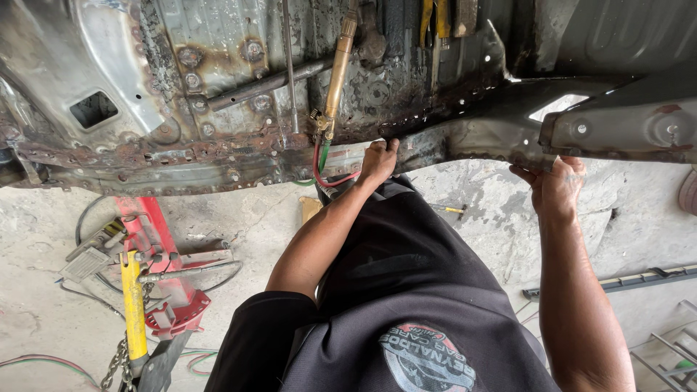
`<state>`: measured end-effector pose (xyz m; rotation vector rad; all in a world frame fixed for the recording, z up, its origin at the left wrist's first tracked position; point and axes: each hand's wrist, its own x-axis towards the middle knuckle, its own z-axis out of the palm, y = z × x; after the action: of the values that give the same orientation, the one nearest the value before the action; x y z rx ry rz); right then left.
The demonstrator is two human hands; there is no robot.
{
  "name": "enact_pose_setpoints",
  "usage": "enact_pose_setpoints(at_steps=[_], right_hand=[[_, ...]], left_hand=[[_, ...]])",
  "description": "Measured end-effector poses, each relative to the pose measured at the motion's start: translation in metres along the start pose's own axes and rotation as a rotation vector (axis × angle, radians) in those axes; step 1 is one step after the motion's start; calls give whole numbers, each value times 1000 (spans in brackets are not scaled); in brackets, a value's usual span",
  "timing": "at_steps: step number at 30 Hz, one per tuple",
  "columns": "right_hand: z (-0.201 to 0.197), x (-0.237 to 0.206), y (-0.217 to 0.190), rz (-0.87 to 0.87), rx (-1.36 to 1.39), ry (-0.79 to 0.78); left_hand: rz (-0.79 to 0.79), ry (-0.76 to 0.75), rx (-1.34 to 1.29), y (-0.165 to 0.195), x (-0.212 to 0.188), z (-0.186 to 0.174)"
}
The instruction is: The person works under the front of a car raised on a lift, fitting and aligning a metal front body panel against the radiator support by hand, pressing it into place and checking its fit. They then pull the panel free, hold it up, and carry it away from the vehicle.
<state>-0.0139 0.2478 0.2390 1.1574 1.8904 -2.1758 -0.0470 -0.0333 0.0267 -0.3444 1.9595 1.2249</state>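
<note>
A rusty car body floor panel [218,87] fills the top of the view, and a blackened sill section [465,134] runs along its lower edge to the right. My left hand [379,158] grips the bottom edge of the sill near the middle. My right hand [555,185] holds the underside of the dark sill piece farther right, below a grey bracket [639,127]. A brass gas torch [338,69] lies on the panel just left of my left hand. Its red and green hoses [319,163] loop down beside my wrist.
A red hydraulic tool [170,268] with a yellow handle [133,305] and a chain [116,366] stands on the concrete floor at lower left. A yellow-handled screwdriver [454,210] lies on the floor. A black trim strip [624,281] and a metal rack [671,348] are at right.
</note>
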Motion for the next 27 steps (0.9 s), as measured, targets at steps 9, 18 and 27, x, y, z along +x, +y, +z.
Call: enact_pose_setpoints(at_steps=[9, 18, 27], right_hand=[[-2, 1, 3, 6, -39, 32], [-7, 5, 8, -2, 8, 22], [-11, 9, 9, -25, -28, -11]], left_hand=[[20, -13, 48, 0, -1, -2], [34, -2, 73, -1, 2, 0], [17, -30, 38, 8, -1, -6]])
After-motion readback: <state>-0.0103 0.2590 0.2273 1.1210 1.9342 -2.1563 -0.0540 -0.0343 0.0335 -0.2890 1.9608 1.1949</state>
